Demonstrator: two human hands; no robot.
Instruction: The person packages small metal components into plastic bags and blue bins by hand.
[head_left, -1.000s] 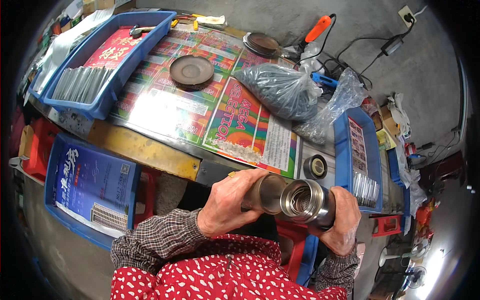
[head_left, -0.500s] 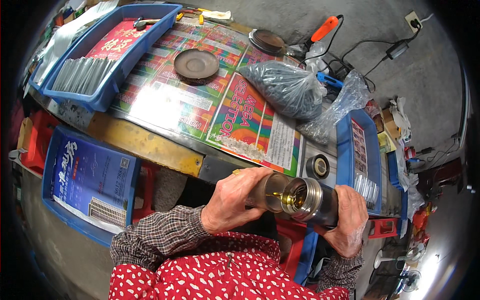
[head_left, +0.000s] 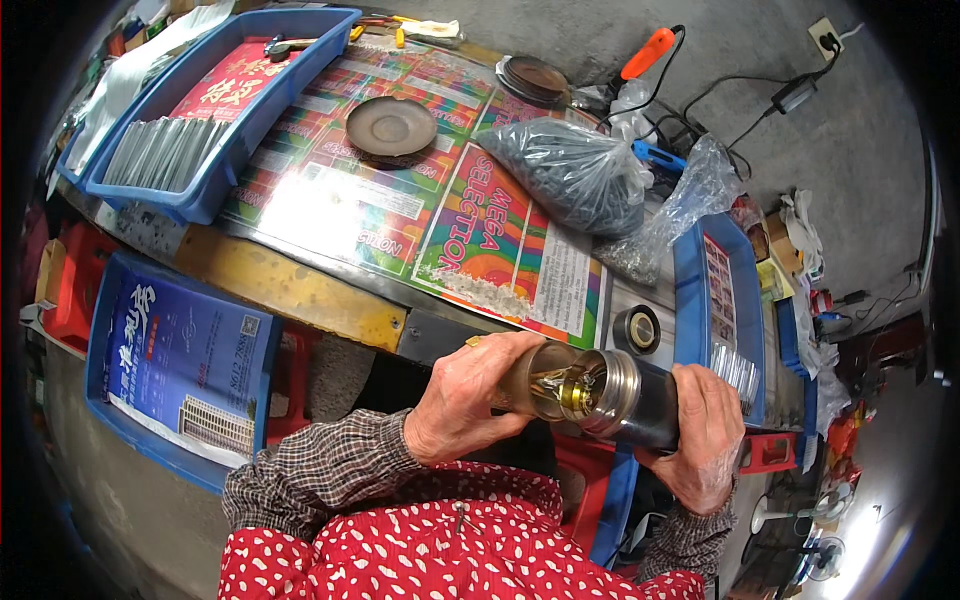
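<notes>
In front of my body, my left hand [head_left: 465, 402] is wrapped round a see-through brownish cup [head_left: 526, 384], tipped with its mouth to the right. My right hand [head_left: 702, 440] grips a dark thermos flask [head_left: 652, 402] with a steel neck, lying almost level. The flask's mouth meets the cup's mouth, and yellowish liquid [head_left: 577, 394] shows between them. Just beyond the flask, a round black lid [head_left: 637, 330] with a pale centre rests on the table. My right fingers are partly hidden behind the flask.
A clear bag of dark pieces [head_left: 575, 180] lies on the table [head_left: 370, 225]. A round brown dish [head_left: 391, 127] stands to its left. Blue trays [head_left: 215, 185] of thin metal plates flank the table. At the back is an orange-handled tool [head_left: 648, 54] with cords.
My right hand and the flask have shifted slightly right, and the flask lies more level. More liquid shows at the cup's mouth. My left hand has hardly moved.
</notes>
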